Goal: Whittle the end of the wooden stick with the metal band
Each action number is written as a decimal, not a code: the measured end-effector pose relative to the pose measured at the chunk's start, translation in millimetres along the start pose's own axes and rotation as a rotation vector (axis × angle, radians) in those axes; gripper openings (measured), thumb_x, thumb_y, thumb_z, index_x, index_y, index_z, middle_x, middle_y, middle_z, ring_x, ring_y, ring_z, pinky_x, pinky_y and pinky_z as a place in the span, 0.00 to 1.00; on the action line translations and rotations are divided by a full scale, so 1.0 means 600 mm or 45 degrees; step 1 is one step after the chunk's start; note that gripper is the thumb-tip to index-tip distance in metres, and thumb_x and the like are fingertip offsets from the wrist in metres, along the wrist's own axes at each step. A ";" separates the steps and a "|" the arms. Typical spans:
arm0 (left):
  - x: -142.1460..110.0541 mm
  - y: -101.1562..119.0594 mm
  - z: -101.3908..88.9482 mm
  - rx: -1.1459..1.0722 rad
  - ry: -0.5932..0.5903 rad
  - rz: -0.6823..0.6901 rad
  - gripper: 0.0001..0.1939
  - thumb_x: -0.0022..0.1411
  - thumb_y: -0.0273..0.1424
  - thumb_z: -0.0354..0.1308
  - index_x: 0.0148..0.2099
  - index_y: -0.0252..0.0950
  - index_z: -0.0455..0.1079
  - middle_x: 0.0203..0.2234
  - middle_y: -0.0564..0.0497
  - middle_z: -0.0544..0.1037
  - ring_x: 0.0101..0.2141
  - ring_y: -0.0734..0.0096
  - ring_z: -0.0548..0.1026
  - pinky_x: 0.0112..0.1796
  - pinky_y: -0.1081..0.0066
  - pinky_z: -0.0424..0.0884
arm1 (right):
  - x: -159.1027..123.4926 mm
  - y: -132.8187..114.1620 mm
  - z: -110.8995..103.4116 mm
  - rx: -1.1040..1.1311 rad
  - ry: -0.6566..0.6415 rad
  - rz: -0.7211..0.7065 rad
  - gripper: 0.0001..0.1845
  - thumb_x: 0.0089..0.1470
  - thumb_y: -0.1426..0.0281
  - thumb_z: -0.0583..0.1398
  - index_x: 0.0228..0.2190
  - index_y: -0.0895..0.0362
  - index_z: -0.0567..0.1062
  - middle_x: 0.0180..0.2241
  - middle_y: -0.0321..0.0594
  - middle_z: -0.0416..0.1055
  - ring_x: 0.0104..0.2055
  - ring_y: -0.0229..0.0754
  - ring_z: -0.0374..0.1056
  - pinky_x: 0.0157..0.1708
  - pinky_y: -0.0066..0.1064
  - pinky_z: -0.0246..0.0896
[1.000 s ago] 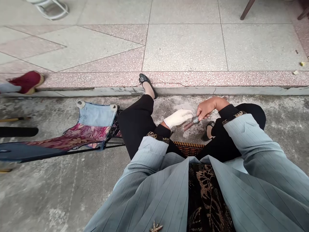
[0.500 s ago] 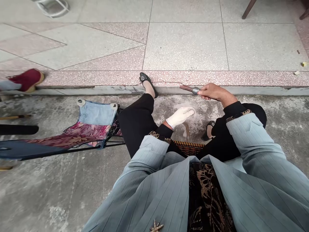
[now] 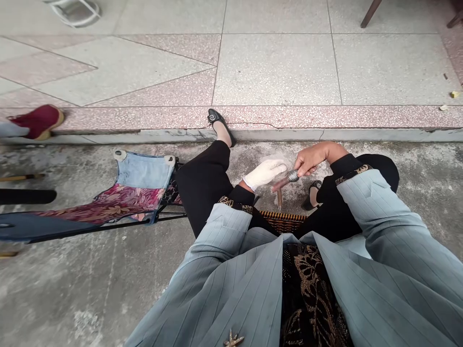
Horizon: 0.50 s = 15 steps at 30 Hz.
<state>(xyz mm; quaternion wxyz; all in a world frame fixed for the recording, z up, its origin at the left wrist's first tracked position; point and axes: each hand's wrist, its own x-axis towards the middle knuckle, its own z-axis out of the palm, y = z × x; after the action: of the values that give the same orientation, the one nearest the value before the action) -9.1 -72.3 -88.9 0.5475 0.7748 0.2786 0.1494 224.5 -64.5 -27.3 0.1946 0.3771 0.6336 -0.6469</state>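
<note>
My right hand (image 3: 310, 158), bare, is closed around the upper end of a short brown stick with grey wire wound round it (image 3: 288, 180). The stick slants down to the left, and its lower end comes close to my left hand. My left hand (image 3: 265, 173) wears a white knitted glove, and its fingers are curled together. What they hold, if anything, is hidden. Under that hand a small dark tip shows beside my knee. Between my legs are a woven rattan seat edge (image 3: 284, 221) and a curved brown piece (image 3: 279, 198).
A folding sling chair (image 3: 139, 168) with denim and floral cloth stands to my left. A low step edge (image 3: 275, 135) runs across in front, under my left shoe. Another person's red shoe (image 3: 39, 120) is at far left. Furniture legs (image 3: 371, 12) show at the top right.
My right hand has come down and to the left with the wire-wound stick, bringing its end near the gloved hand. My left hand has shifted slightly left.
</note>
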 end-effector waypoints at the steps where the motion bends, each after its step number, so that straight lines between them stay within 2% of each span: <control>1: 0.000 -0.001 0.002 -0.120 0.041 -0.019 0.23 0.66 0.48 0.50 0.40 0.31 0.72 0.31 0.48 0.76 0.31 0.72 0.70 0.35 0.71 0.66 | -0.010 -0.004 -0.001 0.054 0.022 -0.106 0.18 0.54 0.57 0.63 0.36 0.60 0.78 0.25 0.32 0.68 0.24 0.31 0.58 0.28 0.26 0.55; 2: 0.000 -0.001 0.006 -0.234 0.074 -0.051 0.24 0.66 0.49 0.50 0.40 0.31 0.71 0.29 0.49 0.74 0.27 0.74 0.69 0.32 0.72 0.65 | -0.021 -0.007 -0.003 0.154 0.089 -0.288 0.18 0.54 0.57 0.64 0.37 0.61 0.78 0.26 0.33 0.69 0.24 0.31 0.58 0.28 0.26 0.54; 4: 0.001 -0.001 0.014 -0.400 0.092 -0.129 0.24 0.66 0.49 0.49 0.39 0.32 0.70 0.22 0.53 0.69 0.20 0.78 0.62 0.25 0.74 0.60 | -0.039 -0.012 -0.007 0.343 0.417 -0.434 0.18 0.52 0.56 0.65 0.34 0.60 0.77 0.26 0.33 0.69 0.24 0.31 0.59 0.28 0.26 0.55; 6: 0.001 0.002 0.021 -0.466 0.033 -0.152 0.23 0.67 0.48 0.49 0.36 0.33 0.69 0.17 0.57 0.61 0.17 0.80 0.56 0.23 0.75 0.56 | -0.050 -0.013 -0.012 0.461 0.784 -0.421 0.19 0.53 0.55 0.64 0.30 0.60 0.75 0.24 0.35 0.69 0.24 0.32 0.58 0.28 0.27 0.55; 8: 0.001 0.007 0.022 -0.436 -0.009 -0.127 0.22 0.68 0.47 0.49 0.35 0.33 0.68 0.17 0.58 0.60 0.18 0.80 0.56 0.23 0.75 0.55 | -0.054 -0.011 -0.015 0.464 0.993 -0.298 0.18 0.55 0.56 0.63 0.27 0.60 0.74 0.22 0.36 0.67 0.23 0.32 0.57 0.27 0.28 0.54; 12: 0.000 0.015 0.016 -0.130 0.068 -0.101 0.19 0.67 0.43 0.50 0.33 0.33 0.69 0.26 0.53 0.70 0.25 0.78 0.63 0.29 0.74 0.60 | -0.046 -0.001 -0.022 0.342 1.016 -0.125 0.19 0.55 0.56 0.62 0.25 0.59 0.73 0.20 0.36 0.66 0.22 0.33 0.56 0.27 0.29 0.53; 15: 0.000 0.018 0.014 0.092 0.083 -0.105 0.19 0.68 0.41 0.48 0.34 0.33 0.70 0.28 0.52 0.72 0.29 0.74 0.67 0.34 0.73 0.62 | -0.033 0.005 -0.028 0.163 1.010 0.022 0.17 0.55 0.56 0.63 0.28 0.59 0.75 0.23 0.38 0.69 0.23 0.34 0.59 0.28 0.30 0.54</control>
<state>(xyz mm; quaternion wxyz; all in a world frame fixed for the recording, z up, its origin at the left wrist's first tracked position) -1.7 -81.0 -81.8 0.5155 0.7767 0.3332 0.1417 243.7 -53.0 -13.3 -0.0836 0.6143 0.6148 -0.4875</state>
